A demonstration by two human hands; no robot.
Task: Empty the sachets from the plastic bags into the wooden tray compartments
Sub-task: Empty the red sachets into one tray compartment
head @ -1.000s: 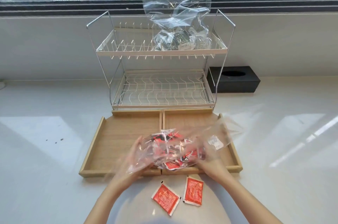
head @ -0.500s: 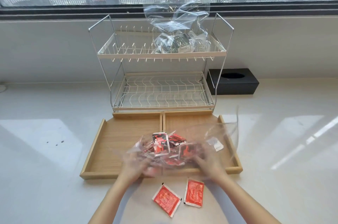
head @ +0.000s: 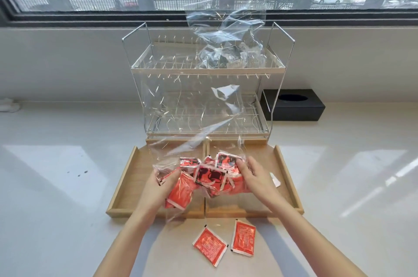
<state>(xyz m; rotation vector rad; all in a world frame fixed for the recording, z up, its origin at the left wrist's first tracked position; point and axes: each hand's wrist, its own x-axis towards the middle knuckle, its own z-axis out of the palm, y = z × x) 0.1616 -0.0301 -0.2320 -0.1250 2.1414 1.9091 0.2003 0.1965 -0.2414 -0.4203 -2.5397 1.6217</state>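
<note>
Clear plastic bag (head: pixel 194 118) held up over the wooden tray (head: pixel 126 186), its loose film rising in front of the rack. Red sachets (head: pixel 210 177) bunched in its lower end, above the divider between the tray's two compartments. Two more red sachets (head: pixel 210 246) lie flat on the counter just in front of the tray. Second clear bag (head: pixel 226 34), holding dark and pale sachets, sits on the rack's upper shelf.

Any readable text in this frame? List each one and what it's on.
None can be read.
Two loose red sachets on the counter: fine print, too small.
Red sachets in the held plastic bag: black graphic, lettering blurred.
Sachets in the bag on the rack: labels too small.
White tag on the held bag: blank or illegible.
</note>
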